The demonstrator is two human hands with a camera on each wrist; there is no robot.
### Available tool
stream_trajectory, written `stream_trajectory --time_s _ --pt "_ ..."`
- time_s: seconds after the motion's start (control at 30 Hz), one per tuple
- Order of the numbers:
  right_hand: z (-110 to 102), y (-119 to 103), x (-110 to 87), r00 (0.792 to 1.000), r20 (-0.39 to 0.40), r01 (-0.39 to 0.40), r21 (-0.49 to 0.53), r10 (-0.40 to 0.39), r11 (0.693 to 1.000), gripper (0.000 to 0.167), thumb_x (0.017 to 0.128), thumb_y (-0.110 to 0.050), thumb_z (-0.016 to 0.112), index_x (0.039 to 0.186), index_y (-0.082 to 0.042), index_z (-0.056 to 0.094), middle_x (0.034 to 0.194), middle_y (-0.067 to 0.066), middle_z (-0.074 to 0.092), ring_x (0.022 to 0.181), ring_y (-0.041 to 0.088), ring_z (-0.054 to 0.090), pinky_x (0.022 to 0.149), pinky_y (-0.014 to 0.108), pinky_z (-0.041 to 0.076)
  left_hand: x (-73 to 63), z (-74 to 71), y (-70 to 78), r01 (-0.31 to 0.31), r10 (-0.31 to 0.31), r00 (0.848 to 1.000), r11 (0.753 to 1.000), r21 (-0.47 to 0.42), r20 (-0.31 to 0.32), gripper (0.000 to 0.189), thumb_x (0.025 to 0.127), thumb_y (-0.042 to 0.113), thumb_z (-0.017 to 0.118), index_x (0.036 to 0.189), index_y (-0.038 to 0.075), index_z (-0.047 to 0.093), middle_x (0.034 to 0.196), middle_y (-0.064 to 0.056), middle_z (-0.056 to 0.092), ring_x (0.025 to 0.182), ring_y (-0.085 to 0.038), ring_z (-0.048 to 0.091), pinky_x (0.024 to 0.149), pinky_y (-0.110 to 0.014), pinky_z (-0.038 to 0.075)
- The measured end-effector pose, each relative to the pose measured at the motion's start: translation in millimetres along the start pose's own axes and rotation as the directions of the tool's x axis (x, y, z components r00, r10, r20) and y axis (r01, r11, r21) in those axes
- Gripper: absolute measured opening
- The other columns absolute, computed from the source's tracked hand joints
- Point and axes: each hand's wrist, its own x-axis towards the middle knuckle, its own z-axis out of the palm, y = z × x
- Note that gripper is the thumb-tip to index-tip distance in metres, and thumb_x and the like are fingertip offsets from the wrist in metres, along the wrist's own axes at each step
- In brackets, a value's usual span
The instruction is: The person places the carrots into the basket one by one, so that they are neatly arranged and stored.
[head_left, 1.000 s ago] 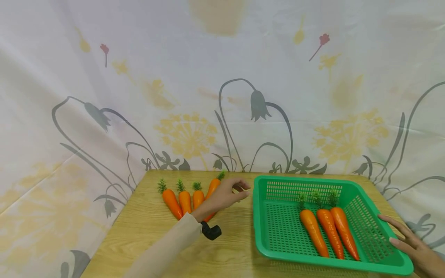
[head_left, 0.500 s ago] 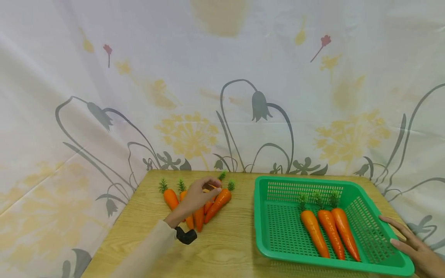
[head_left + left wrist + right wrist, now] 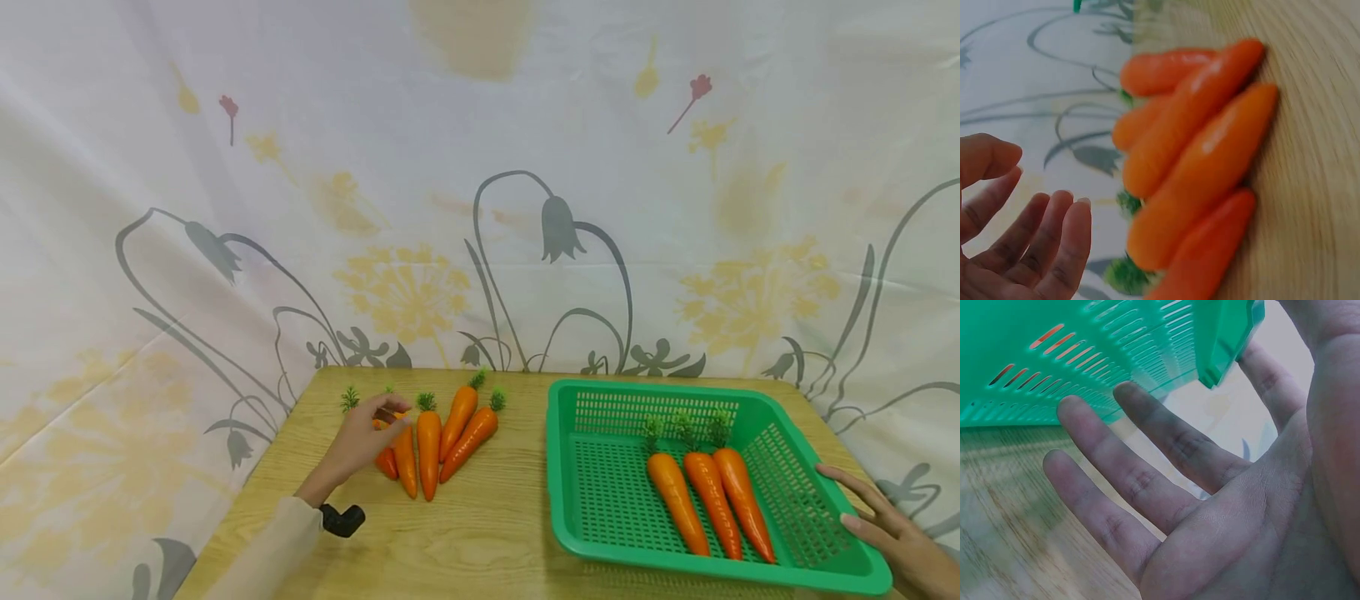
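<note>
My left hand (image 3: 362, 442) hovers over the leftmost carrots, fingers loosely bent and nothing between them. It partly hides a carrot (image 3: 387, 463) and its green top. To its right, several orange carrots (image 3: 429, 450) lie fanned out on the wooden table. In the left wrist view the same carrots (image 3: 1210, 159) lie apart from the thumb and fingers. At the far right, my right hand (image 3: 896, 533) rests its thumb and index finger on the rim of a green plastic basket (image 3: 558, 500). The right wrist view shows its other fingers (image 3: 1141, 481) straight, beside the slotted basket wall.
Inside the basket, toward its right half, lie 3 carrots (image 3: 712, 500) with leafy tops pointing away. Bare wooden table (image 3: 495, 542) separates the loose carrots from the basket. A patterned cloth (image 3: 420, 208) hangs behind the table's far edge.
My left hand has moved left, from beside the basket across the loose carrots to the leftmost ones. The rightmost loose carrots are now uncovered. My right hand and the basket have stayed put.
</note>
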Motion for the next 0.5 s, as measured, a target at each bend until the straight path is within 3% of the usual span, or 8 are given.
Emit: stream_trajectory --time_s 0.07,0.17,0.3,0.5 --pt "-0.9 -1.4 0.1 1.000 0.004 -0.011 0.018 0.011 1.000 0.066 0.115 -0.007 0.022 0.164 -0.034 -0.013 0.139 -0.047 0.003 0.144 0.024 -0.043 0.074 0.088 0.027 -3.3 -6.8 -9.6 0.010 -0.010 1.000 1.000 0.025 -0.022 0.023 0.101 0.021 0.070 0.120 0.010 0.069 0.120 -0.008 0.065 0.101 -0.025 0.064 0.077 -0.038 0.059" --pt "-3.1 -3.4 -0.3 0.998 0.025 -0.051 0.067 0.050 0.996 0.067 0.115 -0.010 0.022 0.163 -0.037 -0.015 0.139 -0.048 0.001 0.131 0.061 -0.039 0.074 0.089 0.026 -5.5 -15.7 -23.9 0.016 -0.013 0.998 0.998 0.064 -0.054 0.025 0.101 0.020 0.070 0.122 0.007 0.068 0.119 -0.009 0.066 0.099 -0.024 0.065 0.079 -0.036 0.058" --pt "-4.2 -5.5 -0.1 0.997 0.026 -0.076 0.069 0.075 0.995 0.066 0.115 -0.012 0.023 0.163 -0.038 -0.015 0.139 -0.047 -0.002 0.127 0.068 -0.036 0.074 0.089 0.028 -6.8 -27.1 -38.9 0.052 -0.044 0.994 0.996 0.075 -0.100 0.024 0.101 0.018 0.070 0.123 0.006 0.068 0.118 -0.012 0.067 0.099 -0.026 0.063 0.075 -0.035 0.059" --pt "-4.0 -8.4 -0.5 0.996 0.035 -0.088 0.090 0.085 0.992 0.066 0.115 -0.012 0.022 0.163 -0.037 -0.016 0.139 -0.048 -0.002 0.128 0.065 -0.038 0.075 0.088 0.028 -10.9 -40.1 -55.5 0.134 -0.130 0.983 0.991 0.026 -0.133 0.027 0.102 0.016 0.068 0.125 0.002 0.066 0.121 -0.017 0.064 0.099 -0.034 0.065 0.072 -0.046 0.062"
